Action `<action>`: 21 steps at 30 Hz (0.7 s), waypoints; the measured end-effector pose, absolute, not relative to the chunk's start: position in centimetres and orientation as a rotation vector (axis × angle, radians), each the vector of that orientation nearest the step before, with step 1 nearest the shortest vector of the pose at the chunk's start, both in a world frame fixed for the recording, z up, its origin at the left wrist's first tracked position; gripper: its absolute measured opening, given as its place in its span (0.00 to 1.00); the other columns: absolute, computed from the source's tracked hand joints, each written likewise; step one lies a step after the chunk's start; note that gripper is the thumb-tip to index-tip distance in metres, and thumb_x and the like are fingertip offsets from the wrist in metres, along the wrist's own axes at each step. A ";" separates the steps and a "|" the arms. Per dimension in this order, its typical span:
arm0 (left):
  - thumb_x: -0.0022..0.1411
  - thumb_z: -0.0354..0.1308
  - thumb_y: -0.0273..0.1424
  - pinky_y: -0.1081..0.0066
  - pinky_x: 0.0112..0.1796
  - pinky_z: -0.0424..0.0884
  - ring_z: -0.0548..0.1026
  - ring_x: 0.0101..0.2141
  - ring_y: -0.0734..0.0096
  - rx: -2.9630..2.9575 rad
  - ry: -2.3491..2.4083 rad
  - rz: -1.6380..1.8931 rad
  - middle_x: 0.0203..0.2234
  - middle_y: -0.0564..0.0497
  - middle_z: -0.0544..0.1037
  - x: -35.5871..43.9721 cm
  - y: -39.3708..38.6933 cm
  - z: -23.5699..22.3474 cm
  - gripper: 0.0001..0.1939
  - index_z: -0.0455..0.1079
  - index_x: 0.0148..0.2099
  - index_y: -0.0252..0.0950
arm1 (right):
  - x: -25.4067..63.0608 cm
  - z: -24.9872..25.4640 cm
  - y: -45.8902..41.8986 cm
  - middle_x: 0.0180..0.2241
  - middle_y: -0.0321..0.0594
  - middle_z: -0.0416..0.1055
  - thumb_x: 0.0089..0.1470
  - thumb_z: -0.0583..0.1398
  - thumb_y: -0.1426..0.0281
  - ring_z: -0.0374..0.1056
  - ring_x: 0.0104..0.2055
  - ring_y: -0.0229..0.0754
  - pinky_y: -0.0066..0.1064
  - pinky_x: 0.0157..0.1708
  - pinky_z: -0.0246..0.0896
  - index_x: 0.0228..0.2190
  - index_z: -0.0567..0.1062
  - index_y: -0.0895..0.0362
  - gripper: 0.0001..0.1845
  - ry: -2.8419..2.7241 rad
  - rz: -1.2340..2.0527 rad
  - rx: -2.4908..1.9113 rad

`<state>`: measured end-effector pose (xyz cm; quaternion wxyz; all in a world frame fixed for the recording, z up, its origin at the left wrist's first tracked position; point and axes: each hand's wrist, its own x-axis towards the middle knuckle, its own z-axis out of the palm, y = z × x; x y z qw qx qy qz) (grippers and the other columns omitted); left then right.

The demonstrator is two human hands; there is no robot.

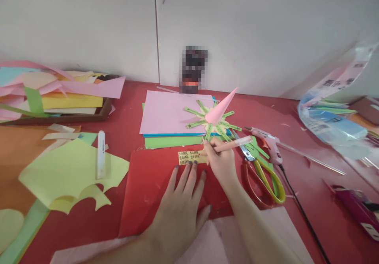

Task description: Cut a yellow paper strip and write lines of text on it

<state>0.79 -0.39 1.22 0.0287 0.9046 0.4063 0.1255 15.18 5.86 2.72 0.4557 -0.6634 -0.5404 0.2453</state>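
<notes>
My left hand [180, 201] lies flat with its fingers spread on a red sheet [142, 193]. Its fingertips rest at the lower edge of a small yellow paper strip [192, 158] that carries several lines of dark handwriting. In my right hand [220, 161] is a pink pen [237, 143], gripped near its tip, which points at the strip's right part; the fingers partly hide the tip. Just beyond stands a pink paper cone [220, 108] on a pale yellow flower shape with green written strips [194, 125] radiating from it.
Scissors [263, 177] and a pink glue gun [268, 143] with a cord lie at right. Pink sheets [168, 112] are stacked behind the red one. At left are cut yellow-green paper [74, 173], a white cutter [101, 153] and a tray [102, 116] of paper scraps.
</notes>
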 end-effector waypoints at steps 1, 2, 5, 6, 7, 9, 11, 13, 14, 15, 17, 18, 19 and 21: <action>0.65 0.38 0.43 0.51 0.56 0.51 0.57 0.58 0.54 2.789 1.252 0.388 0.58 0.41 0.61 0.8 -0.4 1.3 0.28 0.54 0.61 0.34 | 15.2 2.7 5.9 0.08 0.28 0.54 0.52 0.55 0.63 0.66 0.20 0.38 0.24 0.20 0.54 0.16 0.57 0.53 0.18 -1.322 0.610 -1.620; 0.65 0.38 0.43 0.51 0.56 0.51 0.57 0.58 0.54 2.787 1.251 0.388 0.58 0.41 0.61 0.8 -0.4 1.3 0.28 0.54 0.61 0.34 | 15.1 2.7 5.9 0.08 0.28 0.55 0.52 0.55 0.63 0.66 0.19 0.38 0.24 0.21 0.55 0.16 0.58 0.53 0.18 -1.313 0.613 -1.609; 0.65 0.38 0.43 0.51 0.56 0.52 0.57 0.58 0.55 2.780 1.253 0.395 0.58 0.41 0.60 0.8 -0.4 1.3 0.27 0.55 0.61 0.35 | 15.1 2.7 5.9 0.08 0.28 0.56 0.53 0.55 0.62 0.64 0.18 0.37 0.25 0.22 0.57 0.16 0.58 0.54 0.18 -1.310 0.617 -1.599; 0.65 0.38 0.43 0.51 0.56 0.52 0.57 0.58 0.55 2.778 1.256 0.398 0.58 0.41 0.60 0.8 -0.4 1.3 0.27 0.55 0.61 0.35 | 15.1 2.6 5.9 0.09 0.28 0.57 0.53 0.55 0.62 0.63 0.17 0.36 0.25 0.22 0.57 0.16 0.58 0.54 0.18 -1.314 0.620 -1.598; 0.65 0.38 0.43 0.51 0.56 0.53 0.57 0.58 0.55 2.776 1.259 0.402 0.58 0.41 0.60 0.8 -0.4 1.3 0.27 0.55 0.61 0.35 | 15.1 2.6 5.9 0.09 0.28 0.57 0.53 0.55 0.62 0.63 0.17 0.36 0.25 0.22 0.57 0.16 0.58 0.54 0.19 -1.320 0.623 -1.597; 0.65 0.39 0.43 0.51 0.55 0.53 0.57 0.58 0.54 2.774 1.269 0.409 0.58 0.41 0.60 0.8 -0.4 1.3 0.27 0.55 0.61 0.35 | 15.1 2.6 5.9 0.09 0.28 0.57 0.53 0.55 0.62 0.62 0.17 0.36 0.25 0.23 0.57 0.16 0.58 0.54 0.19 -1.327 0.625 -1.596; 0.65 0.39 0.42 0.51 0.55 0.54 0.58 0.57 0.54 2.779 1.282 0.421 0.58 0.40 0.61 0.8 -0.5 1.3 0.27 0.56 0.61 0.34 | 15.1 2.6 5.9 0.09 0.28 0.57 0.53 0.55 0.62 0.64 0.18 0.36 0.25 0.24 0.58 0.16 0.58 0.54 0.19 -1.329 0.623 -1.594; 0.65 0.40 0.42 0.52 0.55 0.54 0.59 0.57 0.54 2.796 1.281 0.439 0.57 0.40 0.62 0.8 -0.6 1.4 0.26 0.57 0.60 0.34 | 15.1 2.6 5.9 0.09 0.28 0.58 0.53 0.55 0.62 0.65 0.20 0.37 0.25 0.24 0.58 0.16 0.59 0.54 0.18 -1.330 0.619 -1.597; 0.65 0.40 0.41 0.52 0.55 0.54 0.59 0.57 0.55 2.809 1.274 0.453 0.56 0.40 0.63 0.8 -0.6 1.5 0.26 0.58 0.59 0.33 | 15.1 2.6 5.9 0.09 0.28 0.58 0.53 0.55 0.63 0.65 0.20 0.37 0.25 0.25 0.58 0.16 0.59 0.54 0.18 -1.331 0.619 -1.598; 0.65 0.40 0.40 0.53 0.55 0.54 0.59 0.57 0.55 2.822 1.263 0.465 0.56 0.40 0.64 0.8 -0.6 1.6 0.25 0.59 0.59 0.33 | 15.1 2.6 5.8 0.09 0.28 0.58 0.53 0.55 0.63 0.65 0.19 0.36 0.25 0.25 0.58 0.16 0.59 0.54 0.18 -1.331 0.624 -1.599; 0.65 0.41 0.39 0.53 0.55 0.55 0.60 0.56 0.55 2.850 1.236 0.488 0.54 0.39 0.65 0.8 -0.6 1.7 0.24 0.60 0.57 0.33 | 15.1 2.7 5.8 0.09 0.28 0.58 0.53 0.55 0.63 0.65 0.19 0.36 0.25 0.25 0.58 0.16 0.59 0.54 0.18 -1.330 0.633 -1.597; 0.65 0.41 0.38 0.53 0.55 0.55 0.61 0.56 0.55 2.863 1.224 0.497 0.54 0.40 0.66 0.8 -0.6 1.8 0.23 0.61 0.57 0.32 | 15.1 2.7 5.8 0.09 0.27 0.58 0.53 0.55 0.63 0.65 0.19 0.36 0.25 0.25 0.58 0.16 0.58 0.54 0.18 -1.330 0.635 -1.596; 0.65 0.42 0.37 0.54 0.55 0.56 0.61 0.55 0.55 2.875 1.212 0.505 0.53 0.40 0.67 0.8 -0.6 1.9 0.22 0.62 0.56 0.32 | 15.1 2.7 5.8 0.09 0.27 0.58 0.53 0.55 0.63 0.66 0.19 0.37 0.25 0.25 0.58 0.16 0.58 0.54 0.18 -1.330 0.634 -1.595; 0.65 0.42 0.37 0.54 0.54 0.57 0.63 0.54 0.56 2.895 1.200 0.515 0.52 0.41 0.68 0.8 -0.6 2.0 0.21 0.63 0.55 0.33 | 15.1 2.7 5.9 0.09 0.28 0.57 0.53 0.55 0.63 0.67 0.21 0.38 0.25 0.25 0.58 0.16 0.58 0.54 0.18 -1.329 0.634 -1.595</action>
